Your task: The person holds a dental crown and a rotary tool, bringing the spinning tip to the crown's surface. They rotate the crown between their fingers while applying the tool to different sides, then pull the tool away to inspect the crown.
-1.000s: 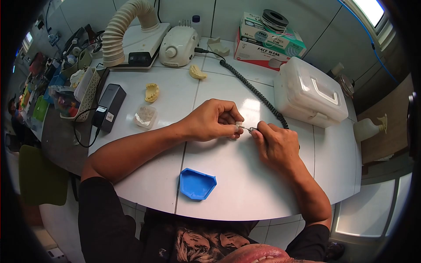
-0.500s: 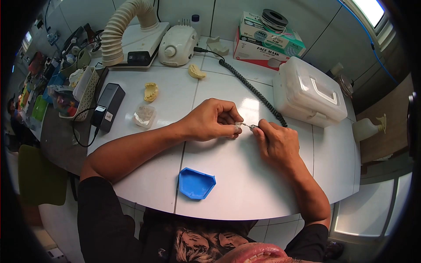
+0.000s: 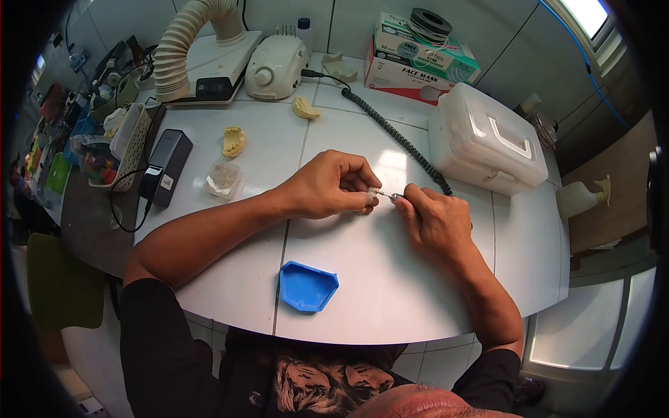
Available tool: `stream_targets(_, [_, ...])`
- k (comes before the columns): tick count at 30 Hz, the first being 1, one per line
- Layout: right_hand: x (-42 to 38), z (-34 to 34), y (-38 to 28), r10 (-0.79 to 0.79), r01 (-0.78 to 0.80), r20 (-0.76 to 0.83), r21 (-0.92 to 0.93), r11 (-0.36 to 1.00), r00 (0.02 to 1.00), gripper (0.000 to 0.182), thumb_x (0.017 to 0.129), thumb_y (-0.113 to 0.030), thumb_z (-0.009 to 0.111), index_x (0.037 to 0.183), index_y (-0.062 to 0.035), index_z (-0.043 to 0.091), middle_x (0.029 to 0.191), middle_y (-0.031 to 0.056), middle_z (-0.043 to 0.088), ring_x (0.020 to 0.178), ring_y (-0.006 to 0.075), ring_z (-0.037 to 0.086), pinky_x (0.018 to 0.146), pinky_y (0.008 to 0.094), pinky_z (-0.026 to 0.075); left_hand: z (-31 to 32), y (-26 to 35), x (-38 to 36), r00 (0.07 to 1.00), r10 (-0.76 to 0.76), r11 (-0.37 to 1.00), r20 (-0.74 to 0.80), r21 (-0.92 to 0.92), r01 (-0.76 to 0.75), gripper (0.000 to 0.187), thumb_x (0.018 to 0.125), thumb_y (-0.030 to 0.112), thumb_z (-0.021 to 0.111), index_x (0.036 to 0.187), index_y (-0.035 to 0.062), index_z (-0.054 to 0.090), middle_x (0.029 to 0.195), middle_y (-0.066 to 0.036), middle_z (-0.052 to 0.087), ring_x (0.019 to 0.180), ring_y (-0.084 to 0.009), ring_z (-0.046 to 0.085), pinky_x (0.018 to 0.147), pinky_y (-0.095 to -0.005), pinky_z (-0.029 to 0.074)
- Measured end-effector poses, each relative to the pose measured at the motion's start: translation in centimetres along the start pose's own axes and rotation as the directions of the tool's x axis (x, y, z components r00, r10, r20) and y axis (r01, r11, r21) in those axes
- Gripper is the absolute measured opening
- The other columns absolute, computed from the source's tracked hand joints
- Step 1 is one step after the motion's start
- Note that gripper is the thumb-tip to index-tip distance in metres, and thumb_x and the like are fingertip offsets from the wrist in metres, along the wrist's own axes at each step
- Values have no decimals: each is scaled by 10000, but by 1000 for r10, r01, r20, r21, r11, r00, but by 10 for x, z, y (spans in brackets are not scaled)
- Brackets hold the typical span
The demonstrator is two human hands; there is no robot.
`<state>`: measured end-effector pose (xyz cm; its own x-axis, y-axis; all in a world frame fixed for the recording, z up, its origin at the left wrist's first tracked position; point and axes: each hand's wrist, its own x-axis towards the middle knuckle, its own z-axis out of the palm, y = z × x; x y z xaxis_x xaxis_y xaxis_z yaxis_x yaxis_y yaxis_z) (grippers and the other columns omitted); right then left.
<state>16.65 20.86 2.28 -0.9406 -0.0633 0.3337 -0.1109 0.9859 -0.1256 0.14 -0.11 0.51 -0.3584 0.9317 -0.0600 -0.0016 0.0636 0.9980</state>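
Observation:
My left hand (image 3: 324, 188) pinches a small whitish piece (image 3: 373, 193) between thumb and fingers; most of it is covered by the fingertips. Closed around a rotary handpiece (image 3: 396, 197), my right hand (image 3: 440, 217) points its thin bit leftward at that piece. The bit's tip appears to meet the piece, though contact is too small to be sure. A dark coiled cord (image 3: 397, 138) runs from behind the right hand to the white handpiece control unit (image 3: 277, 70). Nearer my body lies a blue angular mould tray (image 3: 308, 287).
Two yellowish dental casts (image 3: 234, 141) and a small clear box (image 3: 223, 181) lie left of centre. A dust extractor with ribbed hose (image 3: 171, 66) stands behind. At right are a white lidded case (image 3: 488, 143), mask boxes (image 3: 404, 73) and a spray bottle (image 3: 582, 198). A grey adapter (image 3: 167, 167) sits left.
The whole view has shifted slightly, so everything sits a little further left and up. Both hands keep nearly the same pose, the handpiece bit still at the small piece.

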Motion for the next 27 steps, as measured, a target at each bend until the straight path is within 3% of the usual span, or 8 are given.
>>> stream_targets(21, [0, -1, 0, -7, 7, 13, 7, 1000, 1000, 276, 1083, -343, 655, 916, -123, 650, 670, 83, 659, 538, 332, 655, 498, 462, 491, -1, -1, 1, 1000, 25, 998, -16, 63, -24, 229, 999, 30, 741, 1184, -80, 666, 1069, -166, 791, 960, -194, 795, 934, -311, 643])
stream_targets(27, [0, 3, 3, 25, -24, -25, 56, 998, 999, 279, 1089, -339, 648, 915, -121, 639, 668, 84, 659, 542, 331, 657, 499, 464, 481, 1, -1, 0, 1000, 24, 997, -3, -68, -24, 209, 1030, 23, 702, 1204, -76, 645, 1088, -177, 782, 1012, -201, 786, 942, -323, 645])
